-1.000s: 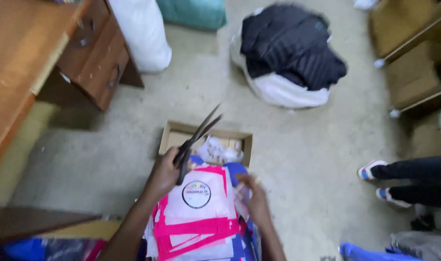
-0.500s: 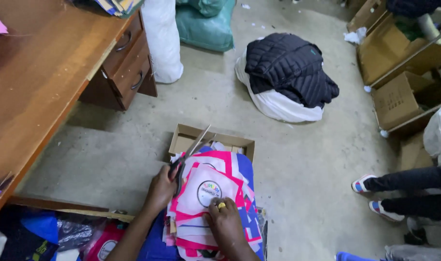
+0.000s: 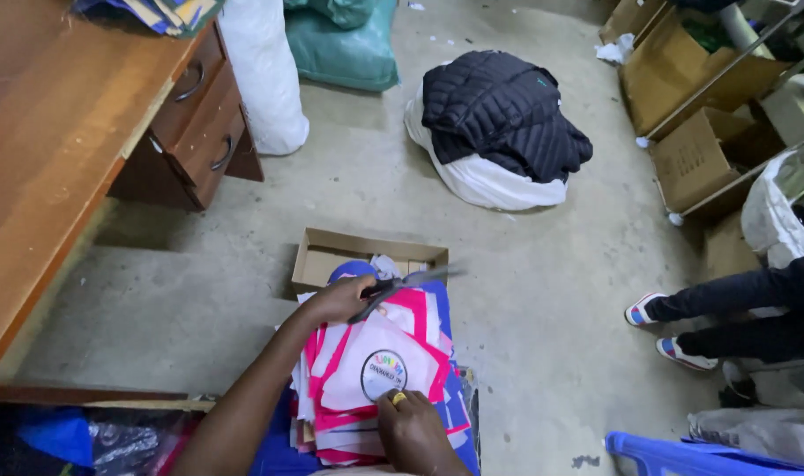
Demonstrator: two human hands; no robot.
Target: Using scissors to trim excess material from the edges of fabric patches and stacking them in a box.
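Note:
My left hand (image 3: 342, 300) grips the handles of dark scissors (image 3: 406, 282), whose blades point right over the far edge of a stack of pink, white and blue printed pieces (image 3: 367, 348). The top piece is white with a round badge (image 3: 384, 375). My right hand (image 3: 411, 430), with a ring on one finger, presses on the near edge of the stack. The stack rests on my lap, just in front of a shallow open cardboard box (image 3: 318, 263) on the floor with scraps in it.
A wooden desk with drawers (image 3: 85, 132) stands at the left. A white sack (image 3: 265, 79), a green bag (image 3: 345, 44) and a dark jacket on a white bag (image 3: 499, 115) lie beyond. Cardboard boxes (image 3: 693, 159) and another person's legs (image 3: 728, 308) are at the right.
The scissors have swung from pointing away from me to pointing right across the stack's far edge. My right hand has slid back to the stack's near edge.

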